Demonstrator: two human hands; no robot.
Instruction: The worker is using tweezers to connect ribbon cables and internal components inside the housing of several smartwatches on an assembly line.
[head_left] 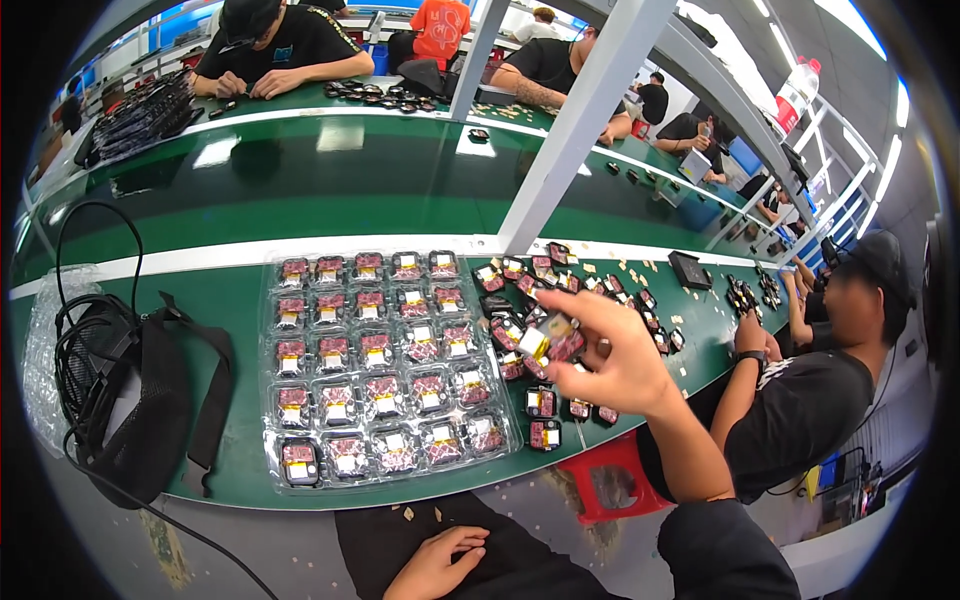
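My right hand [625, 350] is raised over the table with a small electronic module [538, 341] pinched between thumb and fingers. The module is blurred; a white label, yellow strip and reddish patch show on it. Below and around this hand lie several similar black-edged modules [545, 434], loose on the green table. Left of them is a clear plastic blister tray [270, 420], whose pockets hold rows of such modules. The lower left module [299, 462] looks sharper and darker than its neighbours. My left hand [437, 566] rests on my dark-clothed lap, fingers loosely laid out, holding nothing.
A black bag [150, 400] with coiled cables and bubble wrap [45, 360] lie at the left. A white post [590, 120] rises behind the modules. A green conveyor [400, 190] runs beyond. To the right sit a co-worker [810, 410] and a red stool [610, 485].
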